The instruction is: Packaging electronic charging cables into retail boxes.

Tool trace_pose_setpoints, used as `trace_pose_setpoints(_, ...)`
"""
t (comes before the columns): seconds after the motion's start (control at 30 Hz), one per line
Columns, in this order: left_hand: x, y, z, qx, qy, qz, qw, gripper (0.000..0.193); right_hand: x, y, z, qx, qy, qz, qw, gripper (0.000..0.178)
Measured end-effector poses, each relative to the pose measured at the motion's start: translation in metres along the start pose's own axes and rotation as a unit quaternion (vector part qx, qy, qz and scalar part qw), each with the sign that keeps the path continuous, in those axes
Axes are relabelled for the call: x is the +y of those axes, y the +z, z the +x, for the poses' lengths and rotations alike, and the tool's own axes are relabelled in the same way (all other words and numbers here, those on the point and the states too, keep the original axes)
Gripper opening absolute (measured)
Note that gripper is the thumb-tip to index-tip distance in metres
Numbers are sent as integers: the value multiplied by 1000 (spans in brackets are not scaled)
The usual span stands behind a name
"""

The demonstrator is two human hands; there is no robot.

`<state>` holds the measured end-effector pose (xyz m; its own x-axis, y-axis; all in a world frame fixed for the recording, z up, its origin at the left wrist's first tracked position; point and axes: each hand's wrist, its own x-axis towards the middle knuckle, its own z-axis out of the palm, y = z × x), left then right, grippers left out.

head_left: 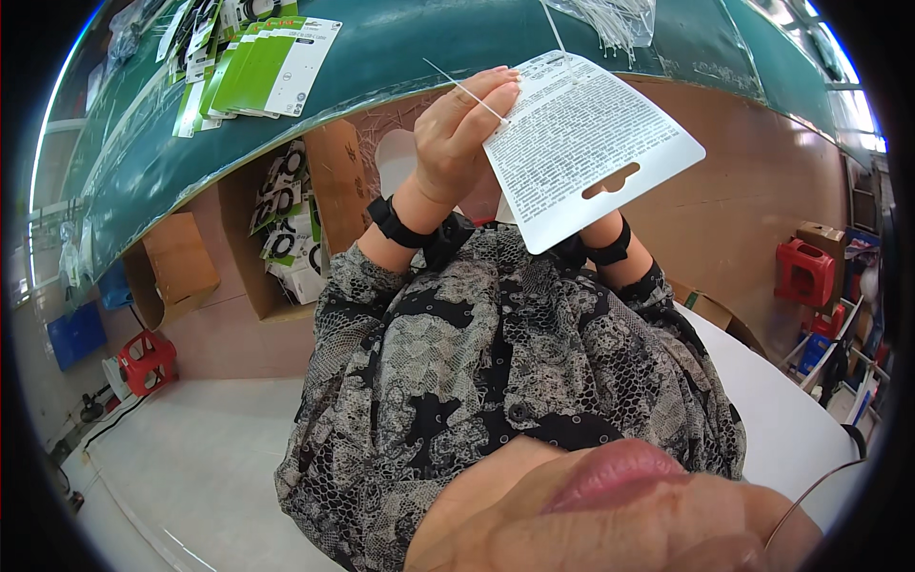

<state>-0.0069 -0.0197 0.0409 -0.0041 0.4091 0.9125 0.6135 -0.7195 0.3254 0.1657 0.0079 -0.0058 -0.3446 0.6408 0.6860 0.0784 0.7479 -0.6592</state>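
Observation:
A white hang-tag packaging card, its printed back facing up and a hanger slot near its lower edge, is held tilted above the front edge of the table. My left hand is closed on the card's left edge, fingertips pressed against its upper left corner. One thin white cable tie sticks out from the card beside my left fingers. A second cable tie rises from the card's top edge. Behind the card is my right hand; only its wrist with a black band shows, its fingers hidden.
Green-and-white packaging cards lie fanned on the green table at the far left. A clear bag of white cable ties lies at the back. Below the table edge, an open carton holds packaged black cables. Red stools stand at both sides.

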Motion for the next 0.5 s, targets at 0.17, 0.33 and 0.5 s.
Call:
trace_pose_setpoints(0.17,-1,0,-4,-4,-6,-4,1000,31,4,5,8,14,-33,-47,998,28)
trace_pose_setpoints(0.33,0,-1,-3,-3,-8,18,1000,27,-9,4,21,24,-72,-133,988,25)
trace_pose_setpoints(0.5,0,1,-4,6,-19,20,1000,25,-11,-2,27,14,-76,-196,977,21)
